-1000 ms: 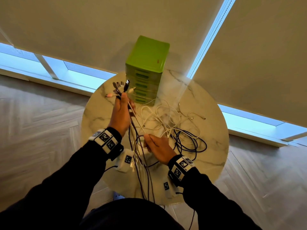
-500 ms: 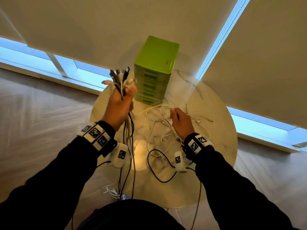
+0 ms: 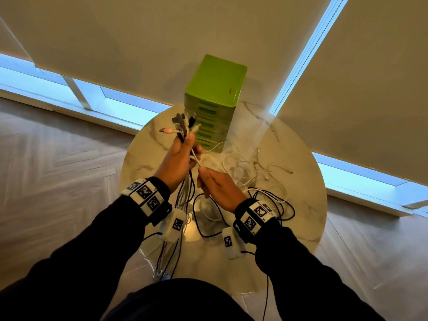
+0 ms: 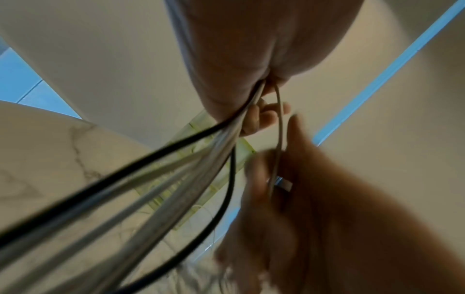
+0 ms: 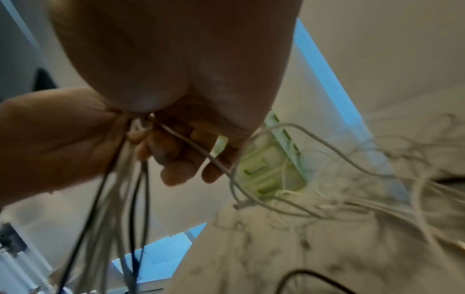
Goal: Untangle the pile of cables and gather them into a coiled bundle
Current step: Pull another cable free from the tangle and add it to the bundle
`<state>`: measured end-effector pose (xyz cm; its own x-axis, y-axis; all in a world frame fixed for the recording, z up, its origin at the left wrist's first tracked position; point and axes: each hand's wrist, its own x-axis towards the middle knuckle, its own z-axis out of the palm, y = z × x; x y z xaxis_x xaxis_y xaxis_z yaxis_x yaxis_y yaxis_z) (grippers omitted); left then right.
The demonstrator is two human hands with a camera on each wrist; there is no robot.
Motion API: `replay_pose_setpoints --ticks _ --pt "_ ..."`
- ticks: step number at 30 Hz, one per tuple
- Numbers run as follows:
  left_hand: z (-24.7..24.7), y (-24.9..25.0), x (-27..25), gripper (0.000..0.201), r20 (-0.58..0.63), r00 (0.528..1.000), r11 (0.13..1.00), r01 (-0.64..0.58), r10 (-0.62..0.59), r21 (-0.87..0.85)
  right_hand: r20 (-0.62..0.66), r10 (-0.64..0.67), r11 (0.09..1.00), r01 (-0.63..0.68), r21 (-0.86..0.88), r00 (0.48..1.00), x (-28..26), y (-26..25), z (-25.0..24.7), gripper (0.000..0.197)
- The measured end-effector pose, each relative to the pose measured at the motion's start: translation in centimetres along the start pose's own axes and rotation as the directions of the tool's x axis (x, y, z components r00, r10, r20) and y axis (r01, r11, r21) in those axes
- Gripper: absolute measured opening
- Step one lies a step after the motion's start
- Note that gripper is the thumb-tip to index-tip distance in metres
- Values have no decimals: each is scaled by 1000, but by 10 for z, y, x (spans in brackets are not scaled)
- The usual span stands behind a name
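A bunch of cables point(image 3: 185, 193) is held up over the round table point(image 3: 301, 216). The left hand point(image 3: 178, 158) has its fingers curled tight around the bunch. The plugs point(image 3: 183, 123) stick out of the top of the fist, some black, some white, one pink. Black and white cords hang down from the fist and go past the near edge of the table.

One white cable point(image 3: 196, 159) runs from the left fist down to the right hand point(image 3: 220, 186). The right hand pinches this cable just below the left hand. The two hands are very close, almost touching. In the left wrist view the right hand is blurry, but the thin cord goes through its fingers point(image 4: 259, 179).

More cables lie loose on the table. A messy heap of white cords point(image 3: 245, 172) lies to the right of the hands. Black loops point(image 3: 273, 202) lie by the right wrist.

At the far side of the table stands a green box with drawers point(image 3: 215, 98). Behind it hang pale blinds point(image 3: 139, 42), with bright window strips below them. The floor point(image 3: 58, 170) is light wood.
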<state>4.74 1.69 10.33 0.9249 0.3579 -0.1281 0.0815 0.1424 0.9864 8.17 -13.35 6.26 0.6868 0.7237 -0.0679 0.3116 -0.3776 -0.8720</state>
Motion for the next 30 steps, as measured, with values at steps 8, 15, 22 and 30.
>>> replay_pose_setpoints --ticks 8,15,22,30 --pt "-52 54 25 43 -203 972 978 -147 115 -151 213 330 871 -210 -444 920 -39 75 -21 44" --pt "-52 49 8 19 -139 974 983 -184 180 -16 -293 115 913 -217 -346 949 5 56 -61 30" --pt "-19 15 -14 23 -40 999 998 -20 22 59 -174 -227 969 205 -137 958 38 -48 -51 19" --pt "-41 26 -19 24 -123 990 993 -60 72 102 129 -209 975 217 -53 969 38 -50 -29 22"
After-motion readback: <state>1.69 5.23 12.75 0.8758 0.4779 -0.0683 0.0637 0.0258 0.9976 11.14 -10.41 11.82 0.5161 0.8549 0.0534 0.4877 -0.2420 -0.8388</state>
